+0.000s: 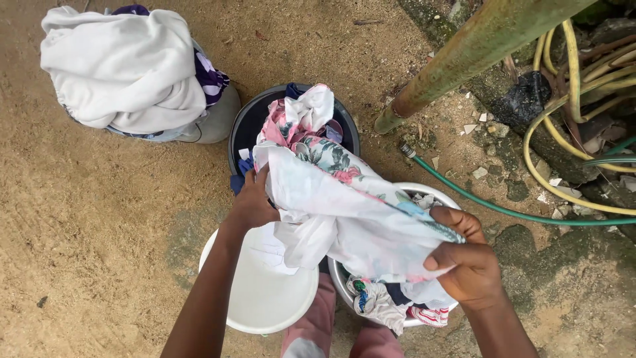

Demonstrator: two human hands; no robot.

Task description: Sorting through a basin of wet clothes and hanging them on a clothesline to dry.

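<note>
Sandy ground [99, 219] with basins, hoses and rubble

A dark basin [246, 122] sits mid-ground, two white basins [265, 298] [424, 192] nearer, a heaped tub [222, 119] toward the far left corner. Green hose [503, 209], yellow hose [550, 179], a rusty pole's [464, 53] foot and stone chips [480, 172] lie on the right.

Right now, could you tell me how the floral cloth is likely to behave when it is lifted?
The floral cloth sags between the left hand and right hand, so probably floppy. Its trailing folds would likely drag over the dark basin.

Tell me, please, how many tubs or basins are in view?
4: a dark tub at centre, a white basin below it, a metal basin under the floral cloth, and a cloth-covered basin top left.
</note>
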